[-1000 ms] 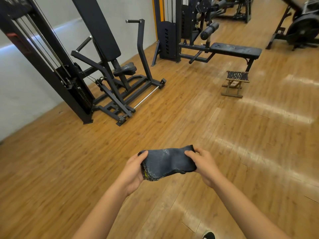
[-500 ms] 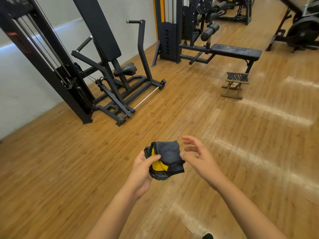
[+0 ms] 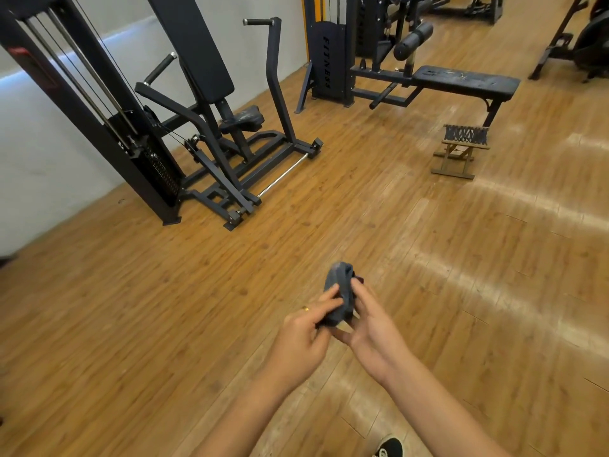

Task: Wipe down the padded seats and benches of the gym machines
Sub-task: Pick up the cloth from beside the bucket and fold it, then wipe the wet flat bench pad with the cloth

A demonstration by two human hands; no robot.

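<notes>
A dark grey cloth (image 3: 342, 293), folded into a narrow upright bundle, is held in front of me over the wooden floor. My left hand (image 3: 304, 334) pinches its left side with thumb and fingers, a ring on one finger. My right hand (image 3: 374, 331) grips the right side, fingers curled behind it. Far ahead on the left stands a black press machine with a small padded seat (image 3: 244, 120) and a long back pad (image 3: 194, 44). A flat black padded bench (image 3: 464, 82) stands at the back right.
A small wooden folding stool (image 3: 459, 153) stands on the floor before the bench. A weight stack tower (image 3: 329, 51) rises behind it. More machines (image 3: 573, 44) stand at the far right. A white wall runs along the left. My black shoe (image 3: 390, 448) shows at the bottom.
The cloth, first stretched flat between both hands, was bunched in my left hand while the right let go; now both hands hold it folded into a narrow upright bundle.
</notes>
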